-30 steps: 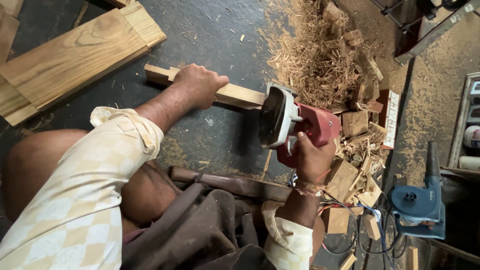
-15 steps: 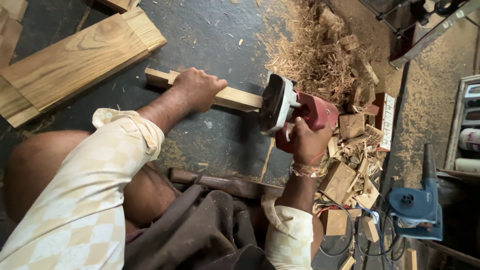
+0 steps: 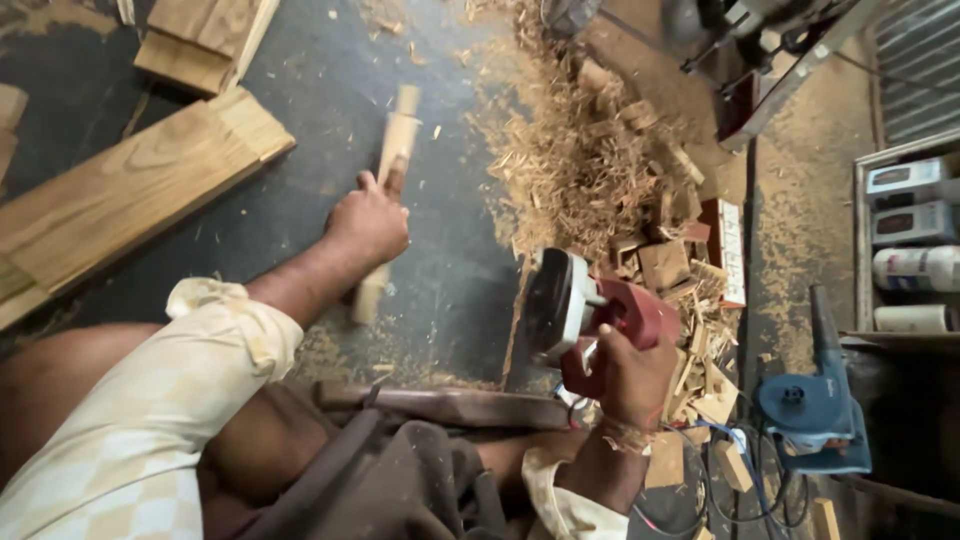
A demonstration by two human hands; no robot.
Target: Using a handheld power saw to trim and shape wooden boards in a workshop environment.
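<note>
My left hand [image 3: 368, 222] grips a narrow pale wooden stick [image 3: 398, 135] near its middle; the stick points away from me across the dark floor, its near end showing below the hand. My right hand [image 3: 632, 376] holds a red electric grinder [image 3: 600, 318] by its body, with the round disc guard facing left. The grinder hangs apart from the stick, over the floor to the stick's right. My knees and a cream checked sleeve fill the lower left.
Thick planks [image 3: 125, 195] lie at the left and more boards [image 3: 200, 35] at the top left. A heap of wood shavings and offcuts [image 3: 590, 160] spreads at the centre right. A blue blower [image 3: 815, 405] with cables sits at the lower right, by a shelf [image 3: 905, 235].
The stick lay crosswise with the grinder's disc at its end. Now my left hand has swung it to point away from me, and the grinder has come off it, down and to the right.
</note>
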